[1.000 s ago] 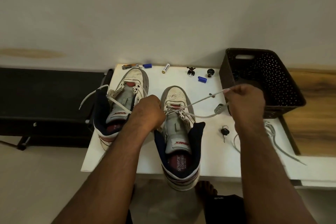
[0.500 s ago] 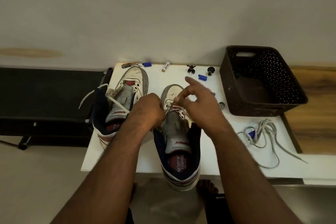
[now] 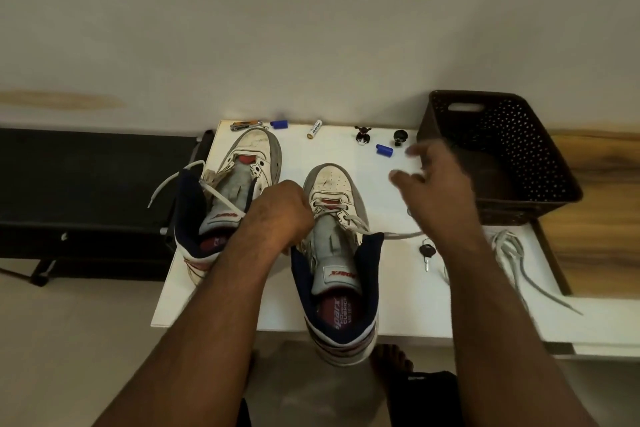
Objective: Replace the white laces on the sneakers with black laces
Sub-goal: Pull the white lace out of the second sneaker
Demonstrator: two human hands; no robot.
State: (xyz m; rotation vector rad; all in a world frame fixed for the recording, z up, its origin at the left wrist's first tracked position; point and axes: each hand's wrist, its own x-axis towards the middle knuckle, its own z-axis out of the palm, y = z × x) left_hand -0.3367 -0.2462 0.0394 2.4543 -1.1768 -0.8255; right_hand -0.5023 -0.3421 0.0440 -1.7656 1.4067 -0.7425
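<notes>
Two white high-top sneakers stand on the white table, toes pointing away from me. The left sneaker has a white lace hanging loose off its left side. My left hand has its fingers curled against the left eyelet edge of the right sneaker and holds it there. A white lace still crosses that shoe's lowest eyelets, and its free end trails right across the table. My right hand hovers right of the shoe, blurred, fingers spread, holding nothing.
A dark perforated basket stands at the table's right end. In front of it lies a loose white lace pile. A key, a battery, blue caps and a small figurine lie around. A black bench borders the left.
My right hand pulled a lace end out to the right, came back to the right sneaker's eyelets, and now swings right again, open. My left hand stayed on the shoe.
</notes>
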